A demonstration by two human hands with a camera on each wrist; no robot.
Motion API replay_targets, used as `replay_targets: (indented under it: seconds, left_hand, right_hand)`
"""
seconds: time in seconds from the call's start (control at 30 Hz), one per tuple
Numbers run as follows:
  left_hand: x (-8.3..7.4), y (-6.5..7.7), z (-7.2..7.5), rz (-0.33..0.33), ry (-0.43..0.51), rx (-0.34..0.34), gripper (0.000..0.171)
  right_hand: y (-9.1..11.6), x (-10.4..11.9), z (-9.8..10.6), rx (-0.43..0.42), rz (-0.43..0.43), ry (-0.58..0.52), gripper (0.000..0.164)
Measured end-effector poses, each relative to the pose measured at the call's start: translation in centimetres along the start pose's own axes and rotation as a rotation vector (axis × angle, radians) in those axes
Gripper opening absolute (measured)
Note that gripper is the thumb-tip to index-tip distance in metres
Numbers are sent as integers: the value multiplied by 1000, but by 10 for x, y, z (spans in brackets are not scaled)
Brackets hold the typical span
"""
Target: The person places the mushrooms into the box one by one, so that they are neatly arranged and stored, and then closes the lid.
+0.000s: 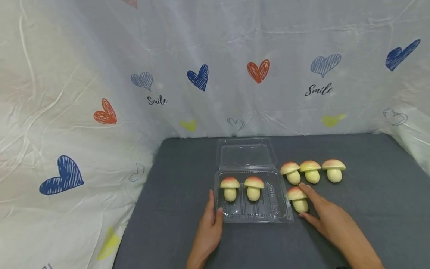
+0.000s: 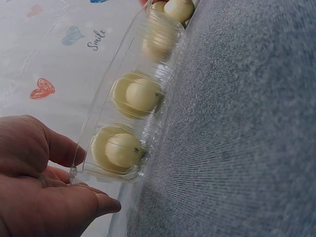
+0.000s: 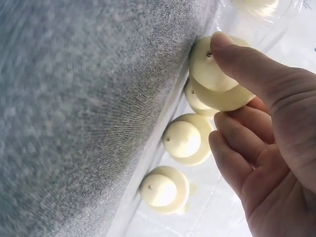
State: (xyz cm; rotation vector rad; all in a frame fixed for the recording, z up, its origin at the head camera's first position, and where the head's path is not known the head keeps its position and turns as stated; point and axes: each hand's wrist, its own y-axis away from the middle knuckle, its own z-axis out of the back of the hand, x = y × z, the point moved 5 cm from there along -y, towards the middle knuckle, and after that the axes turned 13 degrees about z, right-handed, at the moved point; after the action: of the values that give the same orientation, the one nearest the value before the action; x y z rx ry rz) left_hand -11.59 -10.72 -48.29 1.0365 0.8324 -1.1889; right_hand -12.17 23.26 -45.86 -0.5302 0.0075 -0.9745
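Observation:
A clear plastic clamshell box (image 1: 287,216) lies with its lid folded back. Inside, on the left and in the middle, are two toy mushrooms (image 1: 230,188) (image 1: 254,188) with red-yellow caps and pale stems. My left hand (image 1: 209,228) is at the box's left side, fingers nearly straight; in the left wrist view a fingertip touches the rim, the thumb apart below. With thumb and fingers, my right hand (image 1: 332,222) pinches another toy mushroom (image 1: 299,203) just right of the box. In the right wrist view its stem end (image 3: 210,59) faces the camera.
Three more toy mushrooms (image 1: 290,173) (image 1: 310,172) (image 1: 334,172) stand in a row behind my right hand. The open lid (image 1: 246,153) lies toward the back of the grey table (image 1: 181,175). A white curtain (image 1: 228,101) with printed hearts hangs behind and at the sides.

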Motion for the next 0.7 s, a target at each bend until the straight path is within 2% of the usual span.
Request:
replay_targets:
  seconds: [0.33,0.7]
  left_hand:
    - [-1,-1,0,2,14,14,68]
    - [-2,-1,-1,-6,21,16,68]
  right_hand:
    - [-2,0,-2,-6,4,7,93]
    - [-3,-1,-3,1,-21,-19,87]
